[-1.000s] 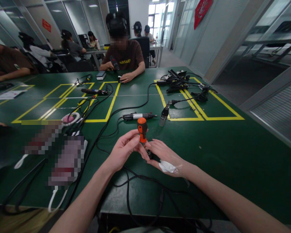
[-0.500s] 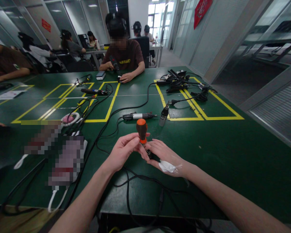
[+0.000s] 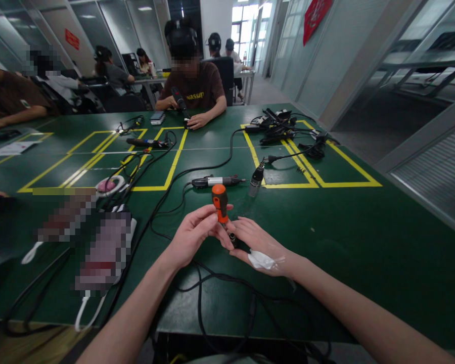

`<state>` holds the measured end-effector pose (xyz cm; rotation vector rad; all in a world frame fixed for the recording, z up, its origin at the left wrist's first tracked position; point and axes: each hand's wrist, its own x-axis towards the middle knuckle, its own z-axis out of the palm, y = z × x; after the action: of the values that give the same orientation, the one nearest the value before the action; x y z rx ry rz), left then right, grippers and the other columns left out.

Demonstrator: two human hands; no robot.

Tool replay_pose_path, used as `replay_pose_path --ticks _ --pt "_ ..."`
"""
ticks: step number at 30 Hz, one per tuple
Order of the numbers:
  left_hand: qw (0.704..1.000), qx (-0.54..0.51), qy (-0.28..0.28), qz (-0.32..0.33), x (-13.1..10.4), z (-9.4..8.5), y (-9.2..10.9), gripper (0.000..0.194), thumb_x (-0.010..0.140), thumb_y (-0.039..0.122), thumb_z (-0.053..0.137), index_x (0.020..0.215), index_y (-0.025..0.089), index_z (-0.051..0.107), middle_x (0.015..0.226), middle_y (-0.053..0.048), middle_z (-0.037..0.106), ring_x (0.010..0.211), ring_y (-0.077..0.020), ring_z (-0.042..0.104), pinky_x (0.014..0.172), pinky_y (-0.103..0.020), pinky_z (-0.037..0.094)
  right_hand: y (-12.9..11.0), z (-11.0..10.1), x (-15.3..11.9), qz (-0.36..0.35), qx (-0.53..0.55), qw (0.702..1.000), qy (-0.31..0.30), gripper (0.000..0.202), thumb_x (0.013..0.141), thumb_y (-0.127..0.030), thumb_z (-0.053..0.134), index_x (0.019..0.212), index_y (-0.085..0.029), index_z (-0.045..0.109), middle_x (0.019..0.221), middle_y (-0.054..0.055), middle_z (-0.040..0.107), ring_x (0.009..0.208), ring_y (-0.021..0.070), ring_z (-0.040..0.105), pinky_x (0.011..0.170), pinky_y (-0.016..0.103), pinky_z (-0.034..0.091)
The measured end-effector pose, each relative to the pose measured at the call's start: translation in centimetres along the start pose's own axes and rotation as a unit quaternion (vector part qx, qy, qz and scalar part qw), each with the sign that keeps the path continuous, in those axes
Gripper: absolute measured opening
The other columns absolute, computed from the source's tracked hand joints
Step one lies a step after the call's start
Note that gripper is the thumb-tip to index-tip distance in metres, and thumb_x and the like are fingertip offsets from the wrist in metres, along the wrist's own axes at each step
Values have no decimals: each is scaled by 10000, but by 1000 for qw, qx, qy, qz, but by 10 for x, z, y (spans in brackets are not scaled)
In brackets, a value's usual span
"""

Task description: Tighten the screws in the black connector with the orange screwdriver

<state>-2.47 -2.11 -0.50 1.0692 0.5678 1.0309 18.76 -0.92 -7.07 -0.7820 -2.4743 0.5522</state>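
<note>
An orange and black screwdriver [image 3: 220, 203] stands nearly upright, tilted slightly left, with its handle up. My left hand [image 3: 193, 233] has its fingers closed round the lower end of the handle. To the right, my right hand [image 3: 256, 242], with a white patch taped near the wrist, is closed on a small dark part with a metal ring [image 3: 232, 237]. The screwdriver's tip is hidden between the fingers. Just beyond the hands lies a silver and black electric screwdriver [image 3: 216, 181], and a black and clear driver tool [image 3: 256, 180] lies right of it.
Black cables [image 3: 227, 277] run across the green table [image 3: 349, 237] below and left of my hands. Two phones [image 3: 106, 247] lie at the left. A cable pile [image 3: 276, 126] sits at the back right. Across the table, a person [image 3: 191, 86] holds a power tool.
The screwdriver's handle has turned and tilted slightly left in my left hand. My right hand has stayed in place.
</note>
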Motion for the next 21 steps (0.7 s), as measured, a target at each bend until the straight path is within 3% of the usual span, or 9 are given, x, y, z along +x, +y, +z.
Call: replay_pose_path --ticks 10,15,21 --pt "999 -15 -21 26 2 -2 -1 289 879 320 782 1047 180 594 891 -46 787 601 -157 737 619 -264 582 2 2 0 -10 -13 1000 16 302 969 -274 652 1248 -173 594 1244 160 705 1227 297 642 1144 585 433" --pt "1000 -17 -5 8 1 -2 1 378 913 409 729 1188 159 658 866 -60 777 610 -171 739 644 -288 581 3 2 0 -9 -3 1000 23 257 961 -254 657 1199 -174 605 1197 147 717 1183 293 660 1107 569 469" --pt "1000 4 8 12 2 0 2 325 888 406 758 1067 138 712 859 -64 772 601 -149 715 632 -273 570 4 1 1 -17 -14 999 30 252 958 -274 668 1193 -196 618 1222 142 715 1180 297 667 1103 561 479"
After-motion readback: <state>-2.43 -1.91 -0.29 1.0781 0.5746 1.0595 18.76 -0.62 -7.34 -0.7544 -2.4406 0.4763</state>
